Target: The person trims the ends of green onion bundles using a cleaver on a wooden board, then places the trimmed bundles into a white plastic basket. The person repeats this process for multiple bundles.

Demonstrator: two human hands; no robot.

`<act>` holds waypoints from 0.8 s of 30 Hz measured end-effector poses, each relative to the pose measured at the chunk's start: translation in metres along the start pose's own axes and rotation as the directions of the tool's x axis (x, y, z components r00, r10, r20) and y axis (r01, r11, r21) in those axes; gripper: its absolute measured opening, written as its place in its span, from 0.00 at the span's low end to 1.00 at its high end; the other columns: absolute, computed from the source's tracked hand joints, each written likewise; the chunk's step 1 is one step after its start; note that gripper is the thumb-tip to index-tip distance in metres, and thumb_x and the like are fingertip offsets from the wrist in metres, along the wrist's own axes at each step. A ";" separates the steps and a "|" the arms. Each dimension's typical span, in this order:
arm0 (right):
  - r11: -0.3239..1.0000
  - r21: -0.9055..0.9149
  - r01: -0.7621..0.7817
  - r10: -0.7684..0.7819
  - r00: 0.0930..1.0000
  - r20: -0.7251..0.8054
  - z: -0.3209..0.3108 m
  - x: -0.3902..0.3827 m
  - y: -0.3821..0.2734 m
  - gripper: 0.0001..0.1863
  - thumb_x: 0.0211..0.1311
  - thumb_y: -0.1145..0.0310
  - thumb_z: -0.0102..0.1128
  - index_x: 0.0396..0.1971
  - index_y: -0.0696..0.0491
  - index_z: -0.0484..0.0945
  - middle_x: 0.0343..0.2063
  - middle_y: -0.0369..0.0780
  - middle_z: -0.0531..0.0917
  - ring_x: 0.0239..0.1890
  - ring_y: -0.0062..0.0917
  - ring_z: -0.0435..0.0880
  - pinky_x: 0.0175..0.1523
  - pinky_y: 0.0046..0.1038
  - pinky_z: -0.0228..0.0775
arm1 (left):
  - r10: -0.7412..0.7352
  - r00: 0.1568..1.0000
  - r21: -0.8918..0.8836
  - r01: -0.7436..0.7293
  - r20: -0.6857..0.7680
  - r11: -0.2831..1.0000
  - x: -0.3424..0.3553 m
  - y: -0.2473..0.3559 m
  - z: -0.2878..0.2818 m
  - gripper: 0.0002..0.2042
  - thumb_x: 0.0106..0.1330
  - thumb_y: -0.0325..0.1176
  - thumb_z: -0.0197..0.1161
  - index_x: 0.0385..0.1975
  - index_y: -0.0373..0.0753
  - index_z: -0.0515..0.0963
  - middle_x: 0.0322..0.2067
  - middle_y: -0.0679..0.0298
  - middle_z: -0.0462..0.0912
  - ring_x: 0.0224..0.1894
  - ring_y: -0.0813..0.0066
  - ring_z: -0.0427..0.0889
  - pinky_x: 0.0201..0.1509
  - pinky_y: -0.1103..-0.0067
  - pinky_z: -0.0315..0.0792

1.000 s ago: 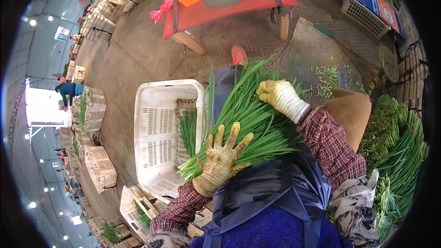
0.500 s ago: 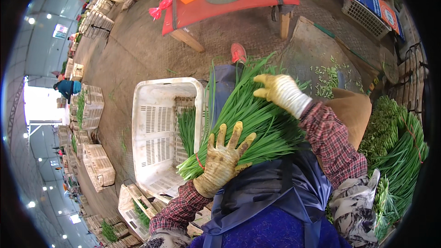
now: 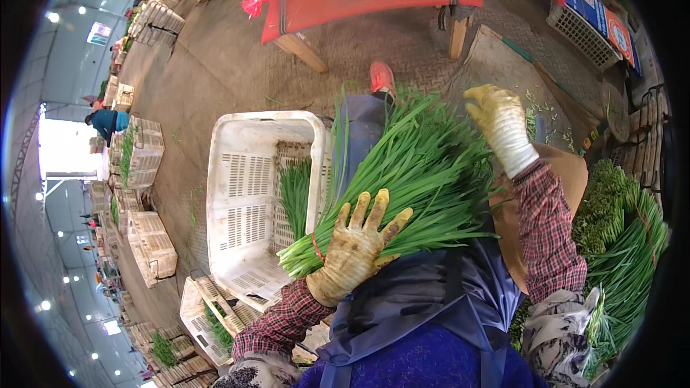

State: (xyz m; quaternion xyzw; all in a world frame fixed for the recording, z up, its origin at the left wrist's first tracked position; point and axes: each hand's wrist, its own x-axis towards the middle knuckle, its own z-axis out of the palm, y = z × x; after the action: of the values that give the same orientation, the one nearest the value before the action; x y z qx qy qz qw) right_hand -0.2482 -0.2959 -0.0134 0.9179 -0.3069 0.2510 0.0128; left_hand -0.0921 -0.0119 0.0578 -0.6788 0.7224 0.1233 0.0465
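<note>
Across your smooth, dark apron (image 3: 424,294) and past its left edge, the bundle of long green leaves (image 3: 417,165) slants from pale ends beside the white slotted crate (image 3: 267,118) up rightward to loose, ribbon-like tips. Your left hand (image 3: 352,248) is nearer, gloved fingers splayed flat upon the leaves beside a thin red band (image 3: 317,247); your right hand (image 3: 501,123), just right of the tips, is half-curled and visibly empty.

Stained yellow gloves (image 3: 352,255), the right with a white ribbed cuff (image 3: 519,156), meet red-and-black plaid sleeves (image 3: 548,233) beside a shiny navy apron (image 3: 413,294), fuzzy blue top (image 3: 428,359) and red shoe (image 3: 382,76).
</note>
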 end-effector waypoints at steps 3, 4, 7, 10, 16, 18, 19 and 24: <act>0.754 0.635 -0.170 0.053 0.979 0.199 0.010 -0.003 -0.041 0.10 0.62 0.61 0.61 0.34 0.52 0.79 0.21 0.39 0.80 0.19 0.25 0.78 0.25 0.27 0.71 | 0.007 1.000 0.016 -0.007 0.010 1.000 0.002 0.006 -0.004 0.41 0.49 0.51 0.70 0.67 0.58 0.62 0.63 0.50 0.62 0.62 0.49 0.63 0.63 0.57 0.60; 0.312 0.701 -0.642 0.111 0.757 0.644 -0.019 0.016 -0.082 0.13 0.65 0.60 0.59 0.39 0.54 0.80 0.21 0.38 0.82 0.16 0.20 0.76 0.24 0.25 0.69 | -0.020 1.000 0.029 0.019 0.017 0.999 -0.004 0.002 -0.004 0.41 0.49 0.51 0.70 0.67 0.58 0.62 0.63 0.50 0.62 0.62 0.49 0.63 0.62 0.57 0.60; 0.214 0.440 -0.872 0.076 0.464 0.883 -0.009 0.022 -0.096 0.18 0.65 0.57 0.59 0.41 0.58 0.80 0.16 0.38 0.81 0.12 0.18 0.72 0.21 0.22 0.66 | 0.020 1.000 0.023 -0.020 0.005 1.000 0.005 0.008 -0.003 0.41 0.49 0.51 0.70 0.67 0.58 0.62 0.63 0.50 0.62 0.62 0.48 0.63 0.62 0.56 0.60; -0.010 0.409 -0.912 -0.046 0.410 0.911 0.024 0.014 -0.107 0.15 0.64 0.60 0.61 0.39 0.59 0.80 0.14 0.38 0.79 0.10 0.19 0.68 0.18 0.22 0.61 | 0.017 1.000 0.020 -0.017 0.017 1.000 0.006 0.008 0.000 0.41 0.50 0.51 0.69 0.67 0.59 0.61 0.63 0.50 0.62 0.63 0.47 0.63 0.62 0.55 0.59; 0.242 0.493 -0.836 0.078 0.523 0.849 0.027 0.002 -0.120 0.06 0.60 0.68 0.62 0.30 0.55 0.78 0.13 0.39 0.78 0.12 0.26 0.72 0.19 0.25 0.65 | -0.007 1.000 0.013 0.007 0.009 1.000 0.000 0.004 0.001 0.41 0.50 0.51 0.69 0.68 0.59 0.61 0.64 0.50 0.61 0.63 0.46 0.62 0.63 0.55 0.59; 0.496 0.498 -0.711 0.159 0.638 0.753 0.023 0.000 -0.114 0.06 0.60 0.67 0.61 0.31 0.53 0.77 0.14 0.38 0.77 0.13 0.26 0.74 0.20 0.25 0.67 | -0.014 1.000 0.000 0.014 0.009 1.000 -0.001 0.003 0.001 0.41 0.50 0.51 0.70 0.68 0.59 0.60 0.64 0.50 0.61 0.63 0.46 0.62 0.63 0.55 0.58; 0.554 0.511 -0.657 0.267 0.721 0.639 0.025 -0.005 -0.097 0.06 0.61 0.66 0.61 0.32 0.52 0.77 0.15 0.38 0.78 0.13 0.25 0.75 0.20 0.24 0.69 | -0.008 1.000 -0.012 0.008 0.006 1.000 0.000 0.004 0.001 0.41 0.50 0.51 0.70 0.68 0.59 0.60 0.65 0.50 0.61 0.63 0.46 0.62 0.63 0.55 0.58; -0.403 0.797 -0.450 0.640 0.484 0.597 -0.002 0.002 -0.003 0.21 0.63 0.54 0.61 0.45 0.56 0.76 0.23 0.38 0.83 0.21 0.17 0.79 0.30 0.18 0.75 | 0.002 1.000 -0.014 -0.002 0.012 1.000 -0.003 0.003 0.003 0.42 0.49 0.50 0.71 0.68 0.61 0.61 0.66 0.53 0.60 0.64 0.45 0.61 0.64 0.55 0.57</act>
State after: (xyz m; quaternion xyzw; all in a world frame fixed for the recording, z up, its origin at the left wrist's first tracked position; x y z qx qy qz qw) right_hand -0.2461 -0.2940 -0.0108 0.3337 -0.4590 0.4131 -0.7122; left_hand -0.0956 -0.0077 0.0561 -0.6775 0.7220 0.1325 0.0460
